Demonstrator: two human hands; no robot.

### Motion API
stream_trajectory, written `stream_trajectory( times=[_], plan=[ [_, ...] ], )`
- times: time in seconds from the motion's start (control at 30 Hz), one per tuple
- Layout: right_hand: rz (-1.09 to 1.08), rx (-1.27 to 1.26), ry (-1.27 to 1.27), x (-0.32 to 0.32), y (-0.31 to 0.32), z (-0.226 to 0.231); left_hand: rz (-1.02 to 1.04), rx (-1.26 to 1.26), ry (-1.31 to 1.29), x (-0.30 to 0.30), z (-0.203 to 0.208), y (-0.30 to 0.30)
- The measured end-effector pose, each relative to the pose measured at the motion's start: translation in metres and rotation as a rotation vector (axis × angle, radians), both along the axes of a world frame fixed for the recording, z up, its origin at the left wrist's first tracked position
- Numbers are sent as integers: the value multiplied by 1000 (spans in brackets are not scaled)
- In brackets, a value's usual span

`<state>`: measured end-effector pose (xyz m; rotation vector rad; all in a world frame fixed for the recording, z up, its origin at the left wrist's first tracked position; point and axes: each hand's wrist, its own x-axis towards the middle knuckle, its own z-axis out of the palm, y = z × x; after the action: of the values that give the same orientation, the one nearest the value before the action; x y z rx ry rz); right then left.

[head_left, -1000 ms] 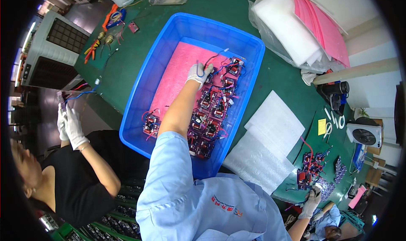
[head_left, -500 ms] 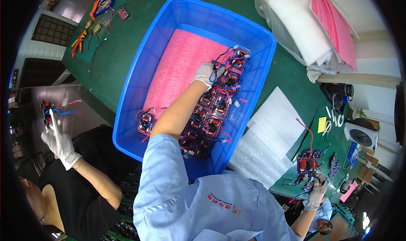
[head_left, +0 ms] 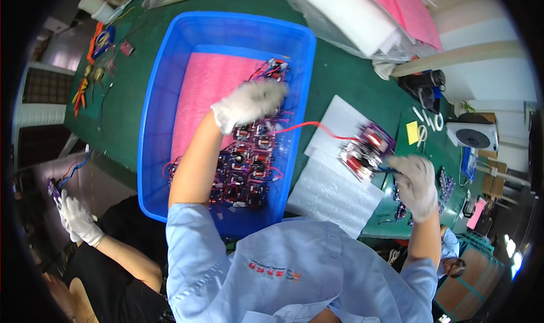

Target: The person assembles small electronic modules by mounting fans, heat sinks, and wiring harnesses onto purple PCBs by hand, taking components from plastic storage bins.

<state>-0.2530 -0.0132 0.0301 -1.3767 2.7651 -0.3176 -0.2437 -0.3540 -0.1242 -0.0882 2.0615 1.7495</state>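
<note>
My right hand (head_left: 416, 187), in a white glove, grips a purple circuit board (head_left: 368, 147) at its near right edge. The board carries red and silvery parts, is blurred, and hangs above the white foam sheets. Its red wire (head_left: 309, 124) trails left over the rim of the blue bin (head_left: 148, 153). My gloved left hand (head_left: 249, 103) is over the bin, above the packed circuit boards (head_left: 241, 164), its fingers smeared by motion. Several boards stand in rows along the bin's right side; pink foam (head_left: 207, 85) lines the rest.
White foam sheets (head_left: 334, 192) lie right of the bin. Further right are tape rolls (head_left: 422, 131), a fan (head_left: 473, 135) and more boards (head_left: 446, 184). Pliers (head_left: 81, 93) lie at far left. A co-worker's gloved hand (head_left: 79, 221) holds another board (head_left: 54, 188) at lower left.
My right hand has lifted the circuit board off the right of the table toward the bin. My left hand has risen from beside the packed boards. The whole view has shifted.
</note>
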Motion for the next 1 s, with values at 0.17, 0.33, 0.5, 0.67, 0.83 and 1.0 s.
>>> stream_trajectory(
  times=[0.17,0.33,0.5,0.67,0.83,1.0],
  plan=[
    [235,20,5,-37,-45,-4,-132,649,306,31,25,44],
    [325,-43,52,-32,-80,-18,13,-237,920,48,75,56],
    [234,-165,-59,-1,-103,-41,-43,-239,621,49,52,87],
    [167,-181,-293,12,-109,-34,19,-359,764,59,36,62],
    [-124,-338,-409,-14,-89,-39,759,-99,498,29,7,-30],
    [-173,-316,-289,-76,-94,-95,987,-448,515,-38,-36,-103]
  ],
)
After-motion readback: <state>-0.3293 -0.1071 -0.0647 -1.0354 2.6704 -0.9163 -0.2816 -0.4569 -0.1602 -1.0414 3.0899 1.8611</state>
